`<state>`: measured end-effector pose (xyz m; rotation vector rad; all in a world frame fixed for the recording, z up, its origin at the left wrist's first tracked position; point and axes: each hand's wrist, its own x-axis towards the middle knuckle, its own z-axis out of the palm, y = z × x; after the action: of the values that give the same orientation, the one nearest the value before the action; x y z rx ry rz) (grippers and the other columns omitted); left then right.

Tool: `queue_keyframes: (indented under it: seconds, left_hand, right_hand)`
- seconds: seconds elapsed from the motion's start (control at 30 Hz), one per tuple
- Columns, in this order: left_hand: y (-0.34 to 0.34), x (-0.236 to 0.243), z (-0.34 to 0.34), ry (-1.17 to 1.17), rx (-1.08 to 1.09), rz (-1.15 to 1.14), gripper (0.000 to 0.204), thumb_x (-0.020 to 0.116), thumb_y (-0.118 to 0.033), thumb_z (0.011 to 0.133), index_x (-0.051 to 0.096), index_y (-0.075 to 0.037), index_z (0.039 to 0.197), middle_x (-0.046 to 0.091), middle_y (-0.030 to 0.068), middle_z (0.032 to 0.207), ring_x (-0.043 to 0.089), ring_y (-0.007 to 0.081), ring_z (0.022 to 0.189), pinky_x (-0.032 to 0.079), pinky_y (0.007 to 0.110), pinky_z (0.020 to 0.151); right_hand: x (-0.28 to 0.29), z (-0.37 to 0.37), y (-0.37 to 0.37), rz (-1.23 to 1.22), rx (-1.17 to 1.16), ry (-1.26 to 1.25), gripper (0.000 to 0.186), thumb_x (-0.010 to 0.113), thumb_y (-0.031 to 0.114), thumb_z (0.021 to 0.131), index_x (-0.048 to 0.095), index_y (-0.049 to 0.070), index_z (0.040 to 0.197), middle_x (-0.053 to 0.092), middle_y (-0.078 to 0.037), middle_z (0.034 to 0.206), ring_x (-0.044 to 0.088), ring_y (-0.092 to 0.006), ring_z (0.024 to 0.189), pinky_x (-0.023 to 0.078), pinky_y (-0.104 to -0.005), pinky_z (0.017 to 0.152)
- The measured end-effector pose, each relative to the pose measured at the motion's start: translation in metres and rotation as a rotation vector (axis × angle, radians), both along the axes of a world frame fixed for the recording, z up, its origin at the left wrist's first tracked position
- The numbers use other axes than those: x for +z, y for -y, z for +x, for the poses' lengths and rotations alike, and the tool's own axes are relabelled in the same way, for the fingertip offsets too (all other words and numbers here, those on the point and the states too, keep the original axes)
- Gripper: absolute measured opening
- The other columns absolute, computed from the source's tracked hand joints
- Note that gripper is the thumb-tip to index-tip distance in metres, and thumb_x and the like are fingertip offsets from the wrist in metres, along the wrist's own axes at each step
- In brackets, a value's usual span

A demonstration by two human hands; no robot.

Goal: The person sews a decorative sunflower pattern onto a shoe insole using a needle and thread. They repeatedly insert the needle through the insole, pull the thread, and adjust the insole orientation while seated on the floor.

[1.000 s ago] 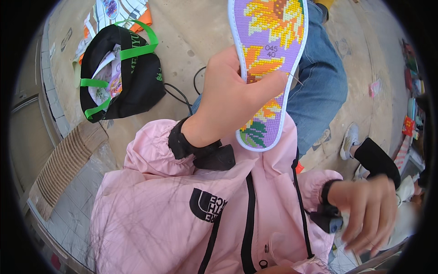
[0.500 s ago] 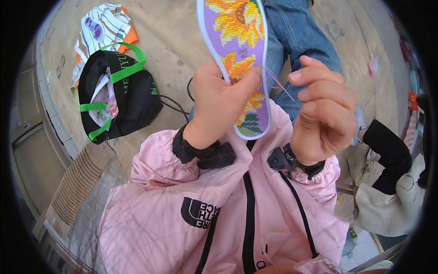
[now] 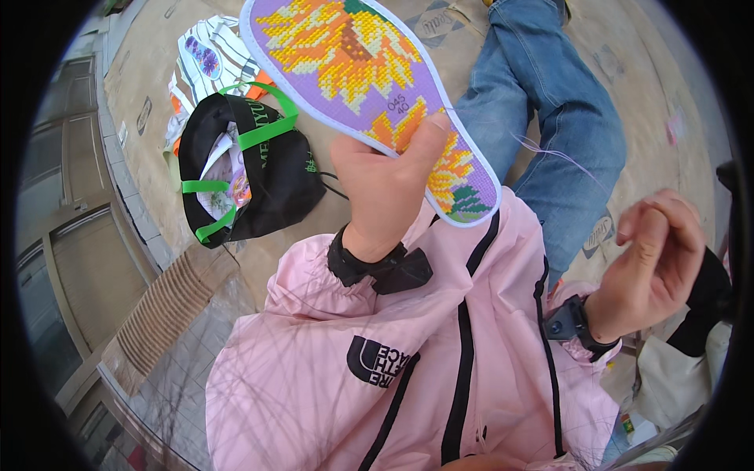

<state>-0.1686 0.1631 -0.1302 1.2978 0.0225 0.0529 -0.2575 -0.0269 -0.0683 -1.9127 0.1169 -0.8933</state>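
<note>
An embroidered insole (image 3: 357, 67) with a white border slants across the upper middle, its lilac ground stitched with yellow and orange flowers and green leaves. My left hand (image 3: 385, 184) is closed around its narrow waist, thumb on the stitched face and the other fingers hidden behind. Fine lilac thread (image 3: 542, 147) stretches from the insole's right side toward my right hand (image 3: 652, 259). That hand is out to the right, apart from the insole, its fingers curled and pinched on the thread's far end. Whether a needle is there too, I cannot tell.
At left stands a black fabric bag (image 3: 275, 184) with green handles and things inside. Behind it lies striped cloth (image 3: 224, 59) bearing a small purple-patterned insole shape. Legs in blue jeans (image 3: 542, 102) stretch ahead across the brown covering (image 3: 440, 47). Corrugated cardboard (image 3: 169, 310) lies lower left.
My right hand has moved right and down, away from the insole, drawing the thread out. The insole has tilted, its upper end swinging left. The view has shifted too.
</note>
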Motion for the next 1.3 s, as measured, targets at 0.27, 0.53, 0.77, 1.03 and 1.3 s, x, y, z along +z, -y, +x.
queue_keyframes:
  seconds: [0.27, 0.53, 0.77, 1.03, 1.3]
  left_hand:
    - [0.015, 0.014, -0.02, 0.081, -0.06, -0.019, 0.027, 0.07, 0.004, 0.078, 0.059, 0.0, 0.103, 0.064, 0.004, 0.09, 0.061, 0.0112, 0.077, 0.048, 0.025, 0.069]
    - [0.016, 0.013, -0.021, 0.154, -0.093, -0.008, 0.028, 0.07, 0.005, 0.078, 0.059, 0.0, 0.104, 0.064, 0.0045, 0.092, 0.061, 0.0119, 0.078, 0.049, 0.026, 0.07]
    - [0.017, 0.017, -0.02, 0.065, -0.098, 0.012, 0.024, 0.069, 0.005, 0.078, 0.06, 0.0, 0.1, 0.065, 0.0043, 0.089, 0.061, 0.0118, 0.076, 0.049, 0.026, 0.069]
    - [0.017, 0.015, -0.019, 0.056, -0.113, -0.01, 0.025, 0.069, 0.005, 0.078, 0.061, 0.0, 0.1, 0.066, 0.0049, 0.089, 0.062, 0.0117, 0.076, 0.049, 0.026, 0.069]
    - [0.013, 0.01, -0.018, 0.096, -0.135, -0.018, 0.027, 0.07, 0.007, 0.076, 0.061, 0.0, 0.101, 0.066, 0.0049, 0.09, 0.063, 0.0119, 0.077, 0.051, 0.027, 0.07]
  right_hand:
    - [-0.029, 0.029, -0.065, -0.215, 0.042, -0.043, 0.021, 0.072, -0.011, 0.066, 0.068, 0.0, 0.084, 0.051, -0.008, 0.065, 0.052, -0.0177, 0.051, 0.04, -0.0271, 0.044]
    - [-0.034, 0.029, -0.065, -0.235, 0.006, -0.025, 0.021, 0.071, -0.011, 0.065, 0.068, 0.0, 0.083, 0.048, -0.008, 0.064, 0.051, -0.0174, 0.049, 0.039, -0.0269, 0.042]
    - [-0.033, 0.029, -0.066, -0.222, 0.003, -0.055, 0.019, 0.069, -0.012, 0.066, 0.066, -0.001, 0.081, 0.048, -0.008, 0.064, 0.051, -0.019, 0.05, 0.04, -0.028, 0.044]
    - [-0.031, 0.027, -0.065, -0.14, 0.047, -0.144, 0.013, 0.067, -0.011, 0.075, 0.066, -0.001, 0.083, 0.049, -0.002, 0.068, 0.041, -0.0058, 0.051, 0.028, -0.0209, 0.045]
    - [-0.028, 0.028, -0.057, -0.08, 0.12, -0.198, 0.008, 0.067, -0.008, 0.078, 0.066, -0.002, 0.082, 0.049, -0.001, 0.069, 0.04, -0.0026, 0.053, 0.026, -0.0194, 0.046]
